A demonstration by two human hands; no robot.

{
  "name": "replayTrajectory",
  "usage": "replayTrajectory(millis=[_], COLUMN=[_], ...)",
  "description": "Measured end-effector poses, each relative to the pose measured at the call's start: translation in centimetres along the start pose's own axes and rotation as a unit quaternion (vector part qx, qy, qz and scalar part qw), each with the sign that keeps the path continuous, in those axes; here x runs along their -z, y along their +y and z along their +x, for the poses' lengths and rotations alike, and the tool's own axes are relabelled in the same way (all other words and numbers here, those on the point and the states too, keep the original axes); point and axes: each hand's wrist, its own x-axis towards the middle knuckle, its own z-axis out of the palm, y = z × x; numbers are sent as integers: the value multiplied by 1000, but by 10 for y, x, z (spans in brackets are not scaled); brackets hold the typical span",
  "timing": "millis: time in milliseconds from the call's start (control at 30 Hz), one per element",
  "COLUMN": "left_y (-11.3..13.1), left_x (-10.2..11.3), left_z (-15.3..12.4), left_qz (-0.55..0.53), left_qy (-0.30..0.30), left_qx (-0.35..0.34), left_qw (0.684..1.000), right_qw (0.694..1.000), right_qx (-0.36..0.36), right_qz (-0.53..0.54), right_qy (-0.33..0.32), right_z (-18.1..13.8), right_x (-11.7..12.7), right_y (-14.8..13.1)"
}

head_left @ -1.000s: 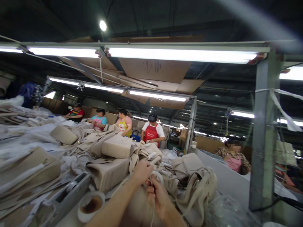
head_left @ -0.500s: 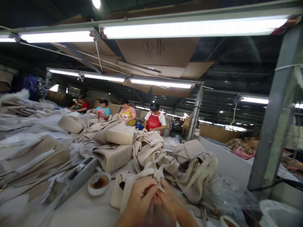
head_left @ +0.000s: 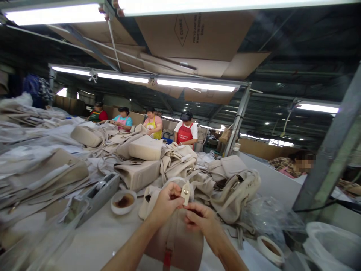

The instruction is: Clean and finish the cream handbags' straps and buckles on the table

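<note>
A beige handbag (head_left: 176,241) stands on the worktable right in front of me, a red strip at its lower front. My left hand (head_left: 166,201) pinches a small beige tag (head_left: 185,192) at the top of the bag, by its looped handle. My right hand (head_left: 201,221) is closed on the bag's top edge just below and right of the tag. Both forearms reach in from the bottom of the view.
Heaps of beige bags (head_left: 143,162) and straps cover the table. A tape dispenser (head_left: 97,194) and a small bowl of brown glue (head_left: 123,201) lie to the left, another bowl (head_left: 269,248) and clear plastic bags (head_left: 332,246) to the right. Several aproned workers (head_left: 184,131) stand beyond. A steel post (head_left: 327,158) rises at right.
The view has tilted down and the bag shows more fully. My hands have lifted the tag above the bag's top and drawn slightly apart.
</note>
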Motion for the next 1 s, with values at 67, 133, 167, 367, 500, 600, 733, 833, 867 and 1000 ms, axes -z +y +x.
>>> replayTrajectory(millis=[67, 133, 167, 367, 500, 600, 733, 833, 867, 1000], left_y=[-2, -7, -9, -21, -20, -18, -23, -32, -35, -37], left_x=[5, 9, 10, 16, 19, 19, 20, 21, 20, 18], left_z=[5, 7, 7, 12, 20, 24, 28, 28, 28, 26], left_qz=[0, 1, 1, -4, 15, 45, 89, 124, 138, 192], left_qy=[-6, -8, -9, -5, -34, -74, -93, -85, -81, -63], left_qx=[8, 14, 19, 59, 105, 132, 146, 147, 145, 119], left_qw=[1000, 1000, 1000, 998, 994, 987, 981, 978, 976, 972], right_qw=[1000, 1000, 999, 988, 985, 985, 987, 991, 992, 990], right_qx=[-8, -7, 0, 59, 82, 83, 79, 64, 59, 74], right_qz=[12, -4, -24, -123, -135, -132, -119, -100, -98, -106], right_qy=[16, 22, 28, 74, 75, 73, 73, 61, 54, 49], right_z=[3, 8, 11, 27, 29, 30, 31, 31, 31, 32], right_x=[-8, -16, -20, -32, -34, -36, -37, -37, -37, -33], right_y=[4, 8, 10, 27, 37, 44, 52, 59, 61, 64])
